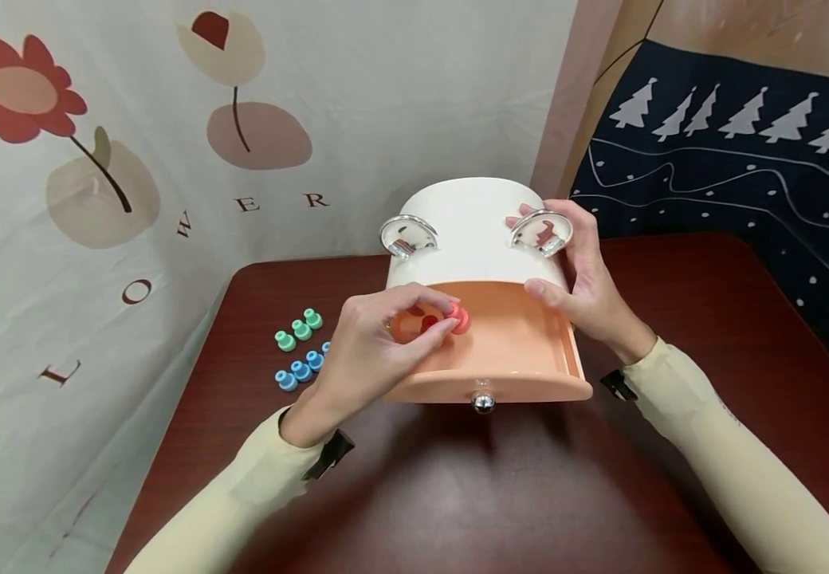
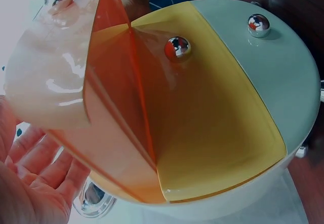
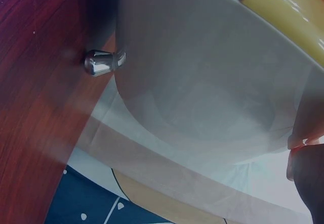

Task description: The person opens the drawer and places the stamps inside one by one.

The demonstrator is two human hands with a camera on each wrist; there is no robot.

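Red peg [image 1: 460,319] is a bit R of & below ctr of head frame, btwn thumb & fingertips of L hand [image 1: 367,351]. L hand pinches it, so grasping. Peg's long axis looks slanted, approx upper L to lower R, wider end seemingly lower R; fingers cover part, so exact tilt can't be told. Rel. to L hand: peg sits at the fingertips, on the R side of the hand, well off the palm. It's over the pulled-out peach drawer [image 1: 511,339], toward drawer's L half; can't tell if it touches the floor of it.

R hand [image 1: 583,279] clasps the R side of white container [image 1: 475,215], mid-R of frame: fingers up by the R silver ear [image 1: 542,233], thumb at upper R edge of the drawer opening. Red peg is L of & a bit below R hand, apart from it. L silver ear [image 1: 409,235] is above L hand. Drawer juts toward bottom of frame, silver knob [image 1: 483,402] at its front.

Left of L hand, on dark red-brown counter [image 1: 450,494]: 3 green pegs [image 1: 300,329], upright, in a row slanting lower L to upper R; just below, parallel row of blue pegs [image 1: 301,370], also upright, narrow ends up, R end partly hidden by the hand.

L wrist view: yellow drawer [image 2: 212,112] ctr & green drawer [image 2: 273,77] upper R, both pushed in, each w/ a knob.
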